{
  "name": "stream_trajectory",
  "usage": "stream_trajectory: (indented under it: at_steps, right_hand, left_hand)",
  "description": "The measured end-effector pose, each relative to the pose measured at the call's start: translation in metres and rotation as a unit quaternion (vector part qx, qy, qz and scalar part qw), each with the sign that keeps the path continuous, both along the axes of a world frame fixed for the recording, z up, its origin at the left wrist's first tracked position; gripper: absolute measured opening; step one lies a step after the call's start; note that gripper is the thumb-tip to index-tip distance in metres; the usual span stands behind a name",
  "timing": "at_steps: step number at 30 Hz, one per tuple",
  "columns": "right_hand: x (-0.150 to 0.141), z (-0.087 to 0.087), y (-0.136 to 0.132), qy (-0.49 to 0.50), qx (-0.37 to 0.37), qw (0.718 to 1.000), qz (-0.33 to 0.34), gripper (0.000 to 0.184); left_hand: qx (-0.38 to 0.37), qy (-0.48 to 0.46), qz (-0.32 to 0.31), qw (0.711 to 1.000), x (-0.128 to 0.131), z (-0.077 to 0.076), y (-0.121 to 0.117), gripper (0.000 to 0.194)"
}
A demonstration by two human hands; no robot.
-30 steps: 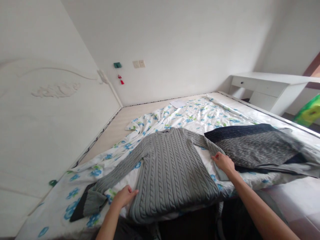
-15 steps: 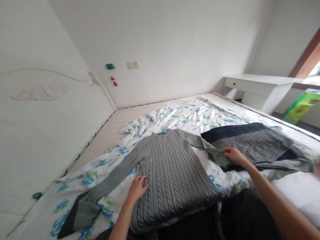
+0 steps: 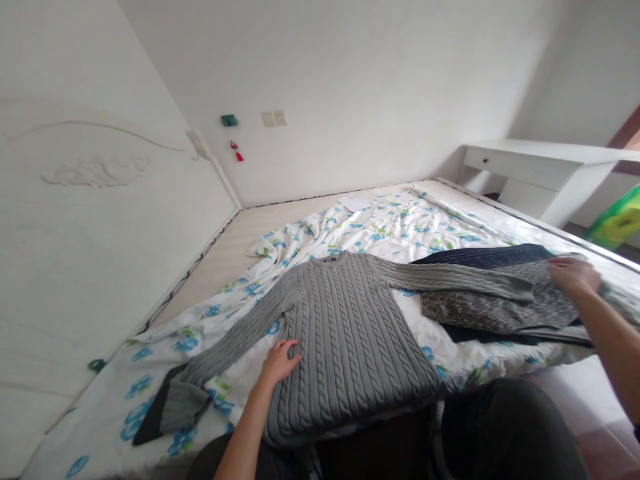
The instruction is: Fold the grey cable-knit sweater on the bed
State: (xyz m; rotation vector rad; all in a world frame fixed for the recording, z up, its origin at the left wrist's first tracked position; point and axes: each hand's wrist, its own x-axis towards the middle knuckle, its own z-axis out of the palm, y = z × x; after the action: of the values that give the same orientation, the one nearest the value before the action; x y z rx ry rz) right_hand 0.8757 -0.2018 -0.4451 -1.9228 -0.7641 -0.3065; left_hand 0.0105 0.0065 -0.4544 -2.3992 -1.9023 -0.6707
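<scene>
A grey cable-knit sweater (image 3: 345, 327) lies spread out with its neckline away from me. My left hand (image 3: 281, 363) rests on its left edge, fingers loosely extended over the knit. The left sleeve (image 3: 240, 333) runs down toward me, its cuff turned over a dark flat piece (image 3: 157, 407). Stretched out to the right, the other sleeve (image 3: 460, 277) lies across a pile of dark and speckled grey clothes (image 3: 500, 313). Just past that cuff, apart from it, my right hand (image 3: 575, 275) is over the pile. Nothing shows between its fingers, though they are slightly blurred.
Beneath the clothes is a white sheet with blue flowers (image 3: 390, 230), rumpled on the bed. A sheet of paper (image 3: 355, 202) lies at the back. A white headboard (image 3: 110, 267) rises at left; a white desk (image 3: 530, 167) stands at back right, near a green-yellow bag (image 3: 617, 220).
My right hand has moved right, and the sweater's right sleeve, bunched before, now lies extended over the clothes pile. My left hand stays on the sweater's edge. The view has shifted slightly.
</scene>
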Motion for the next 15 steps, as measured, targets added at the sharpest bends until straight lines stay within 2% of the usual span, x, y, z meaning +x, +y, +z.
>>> stream_trajectory:
  at_steps: [1,2,4,5,6,7,9,10,11,12,13,15]
  right_hand:
    - [-0.017,-0.002,0.006,0.045,0.005,0.999,-0.007,0.034]
    - [-0.038,-0.004,0.014,0.064,0.006,0.998,0.014,0.036]
    - [-0.094,-0.007,0.033,0.052,-0.027,0.992,0.109,0.036]
    - [-0.126,-0.011,0.043,0.057,-0.066,0.982,0.166,0.033]
    - [-0.159,-0.017,0.053,0.074,-0.126,0.962,0.229,0.029]
    - [-0.191,-0.025,0.062,0.103,-0.194,0.93,0.295,0.026]
    - [-0.247,-0.045,0.076,0.169,-0.341,0.826,0.416,0.029]
    - [-0.269,-0.056,0.081,0.179,-0.392,0.777,0.458,0.032]
    - [-0.286,-0.065,0.085,0.176,-0.414,0.746,0.49,0.033]
    - [-0.299,-0.072,0.087,0.169,-0.42,0.726,0.517,0.033]
    - [-0.308,-0.078,0.09,0.162,-0.407,0.722,0.535,0.032]
    - [-0.317,-0.083,0.093,0.156,-0.363,0.736,0.549,0.036]
  left_hand:
    - [0.011,-0.004,0.012,1.0,-0.001,0.001,0.002,0.053]
    - [0.025,-0.006,0.024,0.999,-0.001,0.003,0.004,0.054]
    - [0.044,-0.012,0.053,0.998,-0.002,0.008,0.008,0.058]
    - [0.043,-0.021,0.068,0.997,-0.002,0.011,0.009,0.06]
    - [0.036,-0.036,0.078,0.996,-0.003,0.014,0.011,0.062]
    - [0.024,-0.054,0.082,0.995,-0.003,0.017,0.012,0.064]
    - [-0.006,-0.09,0.07,0.993,-0.004,0.022,0.013,0.066]
    - [-0.018,-0.107,0.06,0.992,-0.005,0.025,0.014,0.067]
    - [-0.028,-0.123,0.052,0.991,-0.005,0.027,0.014,0.068]
    - [-0.035,-0.137,0.045,0.989,-0.006,0.029,0.015,0.07]
    - [-0.041,-0.152,0.043,0.987,-0.007,0.03,0.016,0.071]
    - [-0.045,-0.175,0.041,0.983,-0.008,0.032,0.018,0.075]
